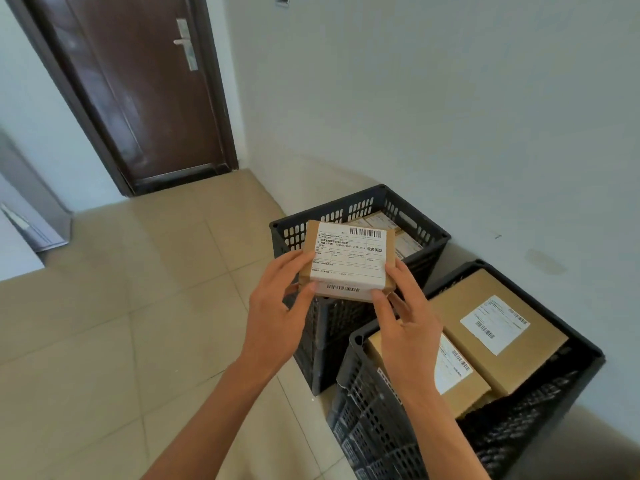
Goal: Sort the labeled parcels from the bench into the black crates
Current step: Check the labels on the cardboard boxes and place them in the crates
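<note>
Hovering above the near rim of the far black crate (pixel 360 216), a small cardboard parcel (pixel 348 261) is held between both hands with its white shipping label (pixel 349 252) turned upward. The left hand (pixel 277 313) is wrapped on the parcel's left edge, its fingers (pixel 294 261) curled along the side and its thumb laid against the lower left corner. The right hand (pixel 408 327) is set on the parcel's lower right corner, its thumb pressed onto the label's near edge and its fingers tucked beneath and beside the box; so both sets of fingers are seen grasping the parcel. A barcode is printed along the top of the label and a second one on a strip at the near side.

Inside the far black crate, behind the held parcel, several more labeled cartons (pixel 391 226) are seen packed. Just beside that crate, nearer to the camera and to its right, a second black crate (pixel 381 410) is placed against the pale wall (pixel 450 98); two brown boxes lie in it, a large one (pixel 498 327) toward the wall and a smaller one (pixel 457 379) nearer, partly hidden by the right hand and forearm. Both crates are stood on a beige tiled floor (pixel 138 306). Well beyond the far black crate, to its left, a dark brown door (pixel 138 91) with a metal handle (pixel 185 41) is shown closed
</note>
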Available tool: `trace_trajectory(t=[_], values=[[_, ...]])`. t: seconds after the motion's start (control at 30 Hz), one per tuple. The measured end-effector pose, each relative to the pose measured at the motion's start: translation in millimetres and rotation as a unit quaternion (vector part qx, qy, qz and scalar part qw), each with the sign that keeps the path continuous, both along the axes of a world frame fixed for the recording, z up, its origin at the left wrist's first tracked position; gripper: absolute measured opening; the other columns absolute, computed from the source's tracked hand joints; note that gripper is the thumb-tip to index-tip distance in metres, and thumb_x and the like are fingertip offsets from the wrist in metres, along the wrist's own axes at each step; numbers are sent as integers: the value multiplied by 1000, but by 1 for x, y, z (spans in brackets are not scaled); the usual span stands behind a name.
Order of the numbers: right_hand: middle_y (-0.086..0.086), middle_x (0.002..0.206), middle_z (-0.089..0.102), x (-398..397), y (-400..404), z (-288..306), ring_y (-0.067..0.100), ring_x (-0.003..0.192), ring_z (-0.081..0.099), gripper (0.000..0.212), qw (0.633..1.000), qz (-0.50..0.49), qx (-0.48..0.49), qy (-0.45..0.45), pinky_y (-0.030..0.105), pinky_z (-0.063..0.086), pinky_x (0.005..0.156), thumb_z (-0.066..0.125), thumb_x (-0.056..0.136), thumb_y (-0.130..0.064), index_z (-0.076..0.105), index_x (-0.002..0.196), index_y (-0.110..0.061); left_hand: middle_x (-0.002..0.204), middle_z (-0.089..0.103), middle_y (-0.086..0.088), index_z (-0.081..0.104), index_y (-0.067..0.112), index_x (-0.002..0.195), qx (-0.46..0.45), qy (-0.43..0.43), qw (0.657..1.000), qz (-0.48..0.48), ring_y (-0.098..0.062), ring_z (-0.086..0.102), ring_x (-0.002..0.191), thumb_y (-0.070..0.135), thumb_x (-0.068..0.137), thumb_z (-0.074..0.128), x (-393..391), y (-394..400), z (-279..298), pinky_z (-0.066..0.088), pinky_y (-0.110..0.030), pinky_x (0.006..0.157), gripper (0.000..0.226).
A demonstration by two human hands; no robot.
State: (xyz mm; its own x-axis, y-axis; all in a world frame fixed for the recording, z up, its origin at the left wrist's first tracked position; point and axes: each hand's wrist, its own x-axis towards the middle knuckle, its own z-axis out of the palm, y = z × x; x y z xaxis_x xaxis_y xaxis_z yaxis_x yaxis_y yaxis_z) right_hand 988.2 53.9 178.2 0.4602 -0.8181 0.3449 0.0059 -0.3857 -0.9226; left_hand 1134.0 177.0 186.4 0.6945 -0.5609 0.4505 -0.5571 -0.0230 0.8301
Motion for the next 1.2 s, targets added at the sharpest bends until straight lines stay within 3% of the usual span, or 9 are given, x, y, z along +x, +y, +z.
trace_trajectory(t=[0.07,0.17,0.23,0.33,0.5,0.63,0.83,1.0,1.2], values=[[-16,154,52,13,-4,-2,4,143,48,46,1000,-4,9,0,38,54,108,68,98,-19,62,140,-36,143,56,5,60,22,143,3,1,1000,-3,-5,50,136,2,98,65,13,-5,-1,55,-19,97,49],[-14,153,54,46,-11,-5,1,139,51,42,1000,-13,9,-11,38,56,106,66,94,-34,65,136,-36,143,55,6,59,27,142,4,11,1000,-23,-4,50,135,1,98,65,49,-14,-9,54,-17,97,51],[-14,152,55,71,-15,-6,-3,136,53,41,1000,-21,16,-15,38,56,106,66,93,-30,66,133,-41,143,55,6,59,29,141,3,14,999,-35,-6,50,136,3,98,66,79,-22,-11,54,-18,97,51],[-21,152,53,111,-20,-7,7,138,54,43,999,-34,18,-7,43,56,105,66,94,-28,67,132,-48,142,56,7,59,32,139,6,30,998,-57,-10,51,136,6,97,68,127,-33,-14,56,-21,97,51],[-15,153,54,167,-25,-10,5,145,46,42,998,-59,-3,-20,43,52,109,64,96,-17,65,135,-33,141,57,9,60,32,140,19,34,994,-103,-14,53,135,8,97,69,196,-53,-17,56,-24,99,50],[-13,154,53,184,-35,-14,3,147,42,43,995,-102,2,-21,33,51,110,63,98,-13,64,135,-34,140,59,10,63,26,140,20,20,988,-150,-13,53,135,8,98,68,220,-81,-21,56,-24,97,46],[-35,149,48,178,-66,-26,12,136,58,46,983,-174,53,30,26,55,102,65,100,-11,64,132,-43,143,58,6,61,19,142,43,-10,973,-227,-14,53,136,9,98,68,226,-143,-37,57,-33,100,45],[-27,148,48,169,-106,-36,-7,118,63,49,974,-202,86,48,12,53,93,64,101,-7,60,126,-50,146,55,6,58,23,143,83,-25,959,-269,-8,50,137,12,98,69,222,-199,-48,58,-33,101,48],[-17,153,47,166,-149,-61,2,131,58,45,967,-226,88,83,20,52,104,63,102,-8,60,133,-41,146,57,6,58,23,143,139,-51,945,-292,-8,51,137,12,98,69,225,-252,-63,59,-39,99,48]])
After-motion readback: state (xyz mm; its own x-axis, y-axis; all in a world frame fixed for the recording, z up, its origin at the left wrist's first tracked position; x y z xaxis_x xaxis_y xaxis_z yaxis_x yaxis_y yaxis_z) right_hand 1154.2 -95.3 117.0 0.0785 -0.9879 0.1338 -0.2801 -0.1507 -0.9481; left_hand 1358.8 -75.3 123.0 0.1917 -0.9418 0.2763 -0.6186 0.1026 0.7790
